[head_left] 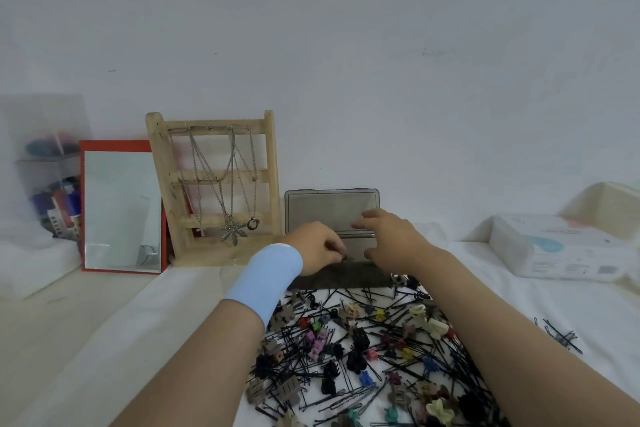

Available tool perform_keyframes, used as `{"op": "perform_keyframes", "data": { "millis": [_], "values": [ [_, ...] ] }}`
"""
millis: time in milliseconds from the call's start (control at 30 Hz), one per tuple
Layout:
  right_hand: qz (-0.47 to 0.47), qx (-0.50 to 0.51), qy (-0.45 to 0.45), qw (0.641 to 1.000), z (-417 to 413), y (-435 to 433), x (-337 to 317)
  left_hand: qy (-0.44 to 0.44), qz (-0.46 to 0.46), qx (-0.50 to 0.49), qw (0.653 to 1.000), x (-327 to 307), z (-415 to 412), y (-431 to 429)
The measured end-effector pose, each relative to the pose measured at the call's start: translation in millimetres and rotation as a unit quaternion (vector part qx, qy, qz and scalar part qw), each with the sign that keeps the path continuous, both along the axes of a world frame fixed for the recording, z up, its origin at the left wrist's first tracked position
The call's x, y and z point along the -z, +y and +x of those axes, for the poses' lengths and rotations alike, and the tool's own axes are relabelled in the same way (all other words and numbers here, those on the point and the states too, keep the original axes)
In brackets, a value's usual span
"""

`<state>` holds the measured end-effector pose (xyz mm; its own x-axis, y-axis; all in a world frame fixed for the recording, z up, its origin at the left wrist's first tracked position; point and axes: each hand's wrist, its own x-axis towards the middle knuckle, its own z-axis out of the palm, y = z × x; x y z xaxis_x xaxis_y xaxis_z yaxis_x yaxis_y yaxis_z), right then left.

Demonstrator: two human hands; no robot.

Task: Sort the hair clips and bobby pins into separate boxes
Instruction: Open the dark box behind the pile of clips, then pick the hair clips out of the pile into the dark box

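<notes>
Dropping the small clip [343,256] pinched in the left grip [318,246] low into the grey box [332,204] just ahead, right grip [391,239] spread, steadying it; hair-clip and bobby-pin pile [363,350] behind both.

Black is seen all through the pins [346,388], and colour is scattered among the clips [317,345]: pink, red, green, yellow, blue, cream, brown, black. A smoky grey tint is shown by the box [329,208]. The mirror [114,145] is framed in red, the stand [273,166] is left pale wood, the chains [207,163] are silver. Light blue is seen on the band [266,274], white on the cloth [502,270], white with a blue blot on the carton [554,246].
</notes>
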<state>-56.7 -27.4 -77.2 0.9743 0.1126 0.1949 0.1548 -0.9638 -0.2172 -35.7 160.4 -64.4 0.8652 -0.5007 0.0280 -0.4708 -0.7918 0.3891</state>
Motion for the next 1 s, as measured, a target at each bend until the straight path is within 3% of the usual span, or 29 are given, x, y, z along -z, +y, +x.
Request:
{"op": "perform_keyframes", "data": {
  "millis": [133, 300, 367, 467, 567, 633, 767, 1000],
  "values": [
    [0.002, -0.009, 0.040, 0.999, 6, -5, 2, -0.129, 0.076, -0.041, 0.988, 6, 4, 0],
    [0.036, -0.039, 0.079, 0.996, 3, -13, 1, -0.009, 0.121, -0.050, 0.991, 16, 11, 2],
    [0.074, -0.044, 0.037, 0.996, -3, -18, -4, -0.025, 0.116, -0.052, 0.992, 17, 10, 0],
    [0.090, -0.002, -0.049, 0.995, -16, -30, -15, -0.122, 0.069, -0.045, 0.989, 12, 2, -7],
    [0.044, 0.039, 0.009, 0.998, -31, -43, -26, -0.217, -0.017, 0.023, 0.976, 2, -13, -28],
    [0.003, 0.044, 0.091, 0.995, -38, -50, -24, -0.239, -0.010, 0.070, 0.969, -4, -24, -52],
    [-0.055, 0.032, 0.156, 0.986, -36, -53, -4, -0.241, 0.116, 0.124, 0.955, 1, -30, -86],
    [0.051, 0.032, 0.115, 0.992, -42, -78, -2, -0.253, 0.290, 0.120, 0.915, 15, -29, -105]
  ]
}}
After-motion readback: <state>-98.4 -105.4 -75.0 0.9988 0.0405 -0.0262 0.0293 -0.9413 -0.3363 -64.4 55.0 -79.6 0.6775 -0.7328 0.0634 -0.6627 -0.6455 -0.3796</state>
